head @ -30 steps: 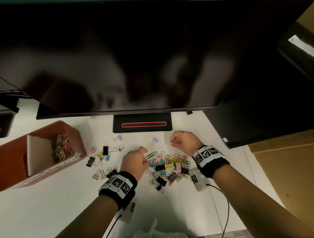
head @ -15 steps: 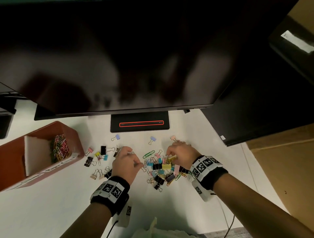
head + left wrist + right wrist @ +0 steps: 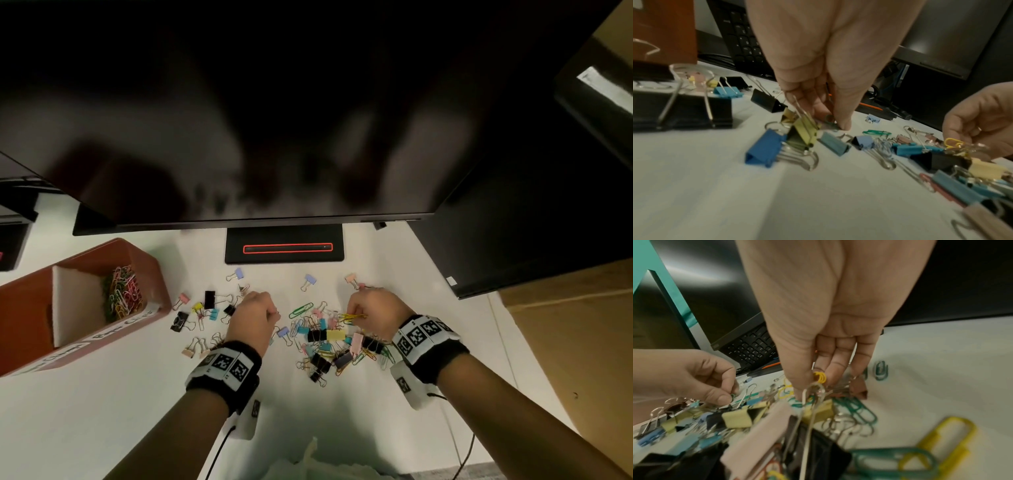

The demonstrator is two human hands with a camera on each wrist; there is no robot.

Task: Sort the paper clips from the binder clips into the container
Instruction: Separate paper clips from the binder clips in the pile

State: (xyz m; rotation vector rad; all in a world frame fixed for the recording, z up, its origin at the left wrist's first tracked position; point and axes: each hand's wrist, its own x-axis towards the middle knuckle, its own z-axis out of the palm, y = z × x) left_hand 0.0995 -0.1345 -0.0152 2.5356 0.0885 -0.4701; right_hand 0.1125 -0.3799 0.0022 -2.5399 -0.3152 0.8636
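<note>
Since half a second ago, right hand now pinches yellow paper clips; left hand pinches a green one. Brown container holds colourful clips.

Head view looks steeply down from above; both low wrist views share the clip pile.

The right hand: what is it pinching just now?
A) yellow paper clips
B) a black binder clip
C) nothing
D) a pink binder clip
A: in the right wrist view the right hand pinches yellow paper clips between thumb and fingers, above the mixed pile.
</note>
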